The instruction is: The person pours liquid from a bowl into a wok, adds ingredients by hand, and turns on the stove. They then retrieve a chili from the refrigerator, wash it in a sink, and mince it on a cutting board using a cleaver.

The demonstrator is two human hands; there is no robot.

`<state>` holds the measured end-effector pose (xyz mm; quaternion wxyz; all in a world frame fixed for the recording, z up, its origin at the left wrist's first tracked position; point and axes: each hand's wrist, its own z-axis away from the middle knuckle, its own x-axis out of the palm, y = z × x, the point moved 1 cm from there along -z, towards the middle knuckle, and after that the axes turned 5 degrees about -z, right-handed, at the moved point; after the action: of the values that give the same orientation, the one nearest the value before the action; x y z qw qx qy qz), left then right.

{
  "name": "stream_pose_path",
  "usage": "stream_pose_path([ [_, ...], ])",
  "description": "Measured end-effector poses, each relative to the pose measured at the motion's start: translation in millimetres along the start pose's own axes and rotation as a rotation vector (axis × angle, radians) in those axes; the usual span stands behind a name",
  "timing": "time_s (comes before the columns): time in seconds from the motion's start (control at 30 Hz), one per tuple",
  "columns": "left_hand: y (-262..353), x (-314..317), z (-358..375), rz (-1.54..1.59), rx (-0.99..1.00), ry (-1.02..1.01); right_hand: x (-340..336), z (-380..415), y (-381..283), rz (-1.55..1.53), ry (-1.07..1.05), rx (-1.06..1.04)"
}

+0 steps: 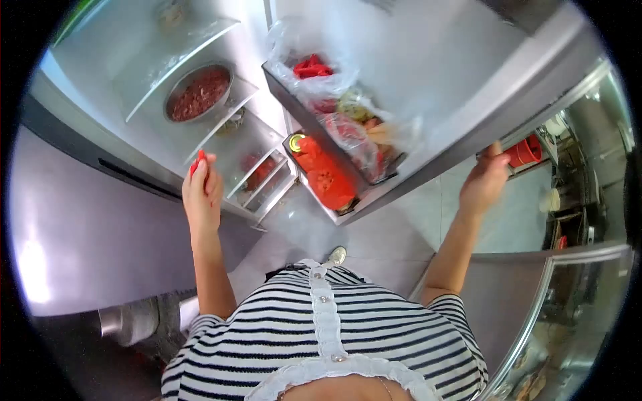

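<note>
Our left hand (202, 194) pinches a small red thing (198, 162) just in front of the fridge shelves (182, 71). Right hand (485, 180) is at the fridge door's (441, 47) outer edge; blurred, can't tell if those fingers grip. We'd steady the door, keep the pinch light. Watch shelf fronts left, loaded door bins (312, 120) jutting right; open floor (394, 237) below.

The fingers of the left hand (202, 190) hid most of a small red item (196, 164). The right hand (484, 180) was blurred, its grip unclear. Between the hands, crumpled plastic bags (352, 137) veiled their contents. Beyond the left hand, a top-shelf item (172, 13) was too hazy to name; beyond the right, the fridge door (435, 60) ran out of view.
</note>
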<state>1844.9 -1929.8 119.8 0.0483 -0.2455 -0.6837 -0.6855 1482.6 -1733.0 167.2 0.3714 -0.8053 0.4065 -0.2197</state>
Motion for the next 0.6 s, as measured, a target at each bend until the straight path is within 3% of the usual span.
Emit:
stream_pose_path([
  [0.13,40.4,-3.2,49.1,0.044,0.123,-0.175,33.4,51.6,-44.0,0.022,-0.187,-0.303],
  [0.17,41.9,-6.9,63.3,-0.006,0.191,-0.162,40.7,62.7,-51.8,0.190,-0.248,-0.434],
  [0.2,42.1,-24.0,68.2,-0.036,0.273,-0.379,56.8,68.9,-75.1,0.209,-0.302,-0.548],
  [0.27,48.7,-23.1,100.9,-0.109,0.488,-0.427,72.5,76.0,-101.5,0.162,-0.459,-0.621],
  [0.33,67.8,-6.8,118.1,-0.093,0.492,-0.622,74.1,81.0,-107.8,0.163,-0.476,-0.665],
  [0.37,69.1,-6.0,118.7,-0.039,0.345,-0.820,69.9,85.7,-106.3,0.207,-0.435,-0.641],
  [0.43,65.5,-18.5,105.6,-0.141,0.242,-0.946,78.4,91.0,-92.1,0.322,-0.396,-0.520],
  [0.53,39.7,1.8,113.8,-0.261,0.115,-0.723,37.4,105.7,-57.7,0.500,-0.367,-0.239],
  [0.6,21.5,31.0,107.0,-0.191,-0.161,-0.771,3.9,111.8,-34.0,0.578,-0.316,-0.155],
])
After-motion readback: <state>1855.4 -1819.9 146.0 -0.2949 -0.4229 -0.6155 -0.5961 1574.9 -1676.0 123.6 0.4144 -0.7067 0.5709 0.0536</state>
